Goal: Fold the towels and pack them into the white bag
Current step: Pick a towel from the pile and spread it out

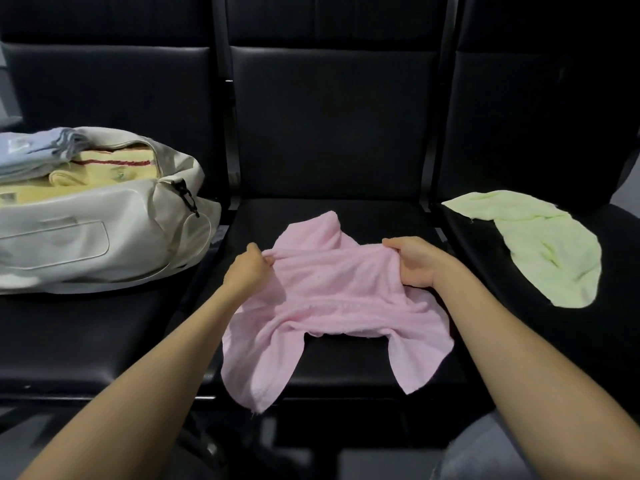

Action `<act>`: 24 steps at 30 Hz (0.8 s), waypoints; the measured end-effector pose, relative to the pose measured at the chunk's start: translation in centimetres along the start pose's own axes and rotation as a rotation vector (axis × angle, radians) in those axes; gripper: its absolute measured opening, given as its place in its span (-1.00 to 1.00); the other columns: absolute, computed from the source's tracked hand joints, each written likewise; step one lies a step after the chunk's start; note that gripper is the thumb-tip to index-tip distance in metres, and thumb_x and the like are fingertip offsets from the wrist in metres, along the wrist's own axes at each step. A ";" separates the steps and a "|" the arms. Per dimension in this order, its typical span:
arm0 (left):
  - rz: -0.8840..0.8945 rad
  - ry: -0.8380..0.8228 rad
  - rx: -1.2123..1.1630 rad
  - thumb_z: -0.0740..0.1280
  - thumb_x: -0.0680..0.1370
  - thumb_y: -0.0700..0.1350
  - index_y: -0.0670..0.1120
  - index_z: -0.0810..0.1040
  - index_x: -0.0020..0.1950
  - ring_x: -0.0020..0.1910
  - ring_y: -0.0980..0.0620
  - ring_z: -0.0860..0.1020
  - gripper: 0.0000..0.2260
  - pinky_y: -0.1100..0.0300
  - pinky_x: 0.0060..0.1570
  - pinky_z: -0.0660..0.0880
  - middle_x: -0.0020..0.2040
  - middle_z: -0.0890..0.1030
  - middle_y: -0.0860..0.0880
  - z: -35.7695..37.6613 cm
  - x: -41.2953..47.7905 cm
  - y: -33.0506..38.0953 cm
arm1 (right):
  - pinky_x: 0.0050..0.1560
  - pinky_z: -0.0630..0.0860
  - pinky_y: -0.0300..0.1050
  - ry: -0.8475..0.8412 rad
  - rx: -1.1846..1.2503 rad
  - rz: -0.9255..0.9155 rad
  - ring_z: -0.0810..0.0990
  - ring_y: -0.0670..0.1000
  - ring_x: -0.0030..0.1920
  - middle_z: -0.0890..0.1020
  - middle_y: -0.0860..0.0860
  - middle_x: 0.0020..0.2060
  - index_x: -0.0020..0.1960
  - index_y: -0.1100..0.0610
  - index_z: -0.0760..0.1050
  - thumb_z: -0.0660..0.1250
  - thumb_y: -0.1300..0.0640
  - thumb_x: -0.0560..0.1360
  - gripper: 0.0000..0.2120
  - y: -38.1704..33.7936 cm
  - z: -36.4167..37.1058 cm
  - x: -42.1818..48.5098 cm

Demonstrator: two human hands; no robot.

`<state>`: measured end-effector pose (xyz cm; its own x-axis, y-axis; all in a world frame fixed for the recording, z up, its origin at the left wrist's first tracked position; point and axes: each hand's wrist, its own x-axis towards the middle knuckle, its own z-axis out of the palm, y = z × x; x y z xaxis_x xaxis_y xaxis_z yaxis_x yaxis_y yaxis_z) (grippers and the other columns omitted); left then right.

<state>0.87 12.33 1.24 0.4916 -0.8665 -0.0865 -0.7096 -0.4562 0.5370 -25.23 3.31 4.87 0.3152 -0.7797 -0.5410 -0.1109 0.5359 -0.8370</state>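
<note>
Fabric of the pink towel [332, 299] lies rumpled and partly lifted over the middle seat [346, 375] of a row of black padded chairs. Its upper edge is stretched between two hands, two loose flaps hang toward the seat's front edge, and one corner points away toward the backrest [329, 116]. The left hand [247, 268] pinches the towel's upper left edge, fingers and thumb curled onto the cloth. The right hand [414, 263] grasps the upper right edge, thumb on top and fingers folded under the fabric. Both bare forearms reach in from the bottom of the view. On the left seat [86, 341] lies the white bag [104, 233], its zipped mouth gaping open and a black zip pull [188, 199] hanging at the right end of the opening. Inside it shows a folded yellow towel [114, 168] with a red stripe, and a folded blue-grey towel [31, 150] rests on top of the yellow one at the far left of the opening. On the right seat [606, 323], well apart from the pink one, a light green towel [547, 247] lies unfolded and crumpled in a long curved shape. Blue denim [485, 452] shows at the lower right, below the right forearm.
</note>
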 end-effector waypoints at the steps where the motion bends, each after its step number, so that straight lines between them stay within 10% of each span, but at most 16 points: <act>1: 0.007 0.022 -0.004 0.13 0.65 -0.05 -0.23 0.33 0.10 -0.04 -0.22 0.49 -0.78 0.05 -0.16 0.36 0.04 0.53 -0.24 0.0 -0.1 0.1 | 0.01 0.53 0.03 -0.036 0.017 0.014 0.60 0.14 0.14 0.62 0.20 0.12 0.21 0.29 0.51 0.16 0.11 0.64 -0.70 0.0 -0.2 0.0; 7: 0.015 0.116 -0.008 0.12 0.65 -0.02 -0.18 0.31 0.06 -0.11 -0.18 0.47 -0.79 0.03 -0.17 0.37 -0.07 0.50 -0.16 -0.7 -0.2 -0.2 | -0.15 0.50 -0.09 -0.033 -0.248 -0.006 0.56 0.05 -0.13 0.58 0.13 -0.16 -0.04 0.22 0.46 0.22 -0.03 0.61 -0.71 -1.1 -0.6 -1.5; 10: -0.016 0.123 -0.002 0.14 0.65 -0.04 -0.22 0.34 0.11 -0.09 -0.17 0.45 -0.76 0.02 -0.14 0.36 0.03 0.53 -0.22 -1.1 0.0 -0.9 | 0.01 0.56 -0.04 -0.116 -0.481 -0.094 0.59 0.09 0.04 0.62 0.13 0.01 0.03 0.18 0.53 0.40 0.11 0.51 -0.83 -1.0 -1.2 -1.9; 16: -0.105 0.095 -0.006 0.22 0.61 -0.11 -0.28 0.34 0.23 0.13 -0.27 0.49 -0.71 0.03 -0.07 0.36 0.17 0.52 -0.28 -1.4 0.5 -2.0 | -0.14 0.51 -0.27 0.120 -0.594 -0.811 0.56 -0.09 -0.18 0.62 -0.04 -0.19 -0.11 0.02 0.53 0.46 0.10 0.45 -0.90 0.0 -1.2 -1.3; 24: -0.182 -0.052 0.025 0.34 0.53 0.01 -0.29 0.41 0.25 0.00 -0.14 0.53 -0.55 0.11 -0.17 0.37 0.11 0.56 -0.20 -2.2 0.1 -3.0 | 0.00 0.47 -0.17 0.239 -1.065 -0.449 0.56 -0.01 0.02 0.61 -0.02 -0.04 0.08 0.07 0.57 0.39 0.03 0.51 -0.81 1.8 -3.3 0.1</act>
<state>4.20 14.04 1.44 0.5869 -0.7781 -0.2236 -0.6239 -0.6107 0.4876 -28.51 3.13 3.00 0.3539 -0.9311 -0.0878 -0.8013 -0.2535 -0.5420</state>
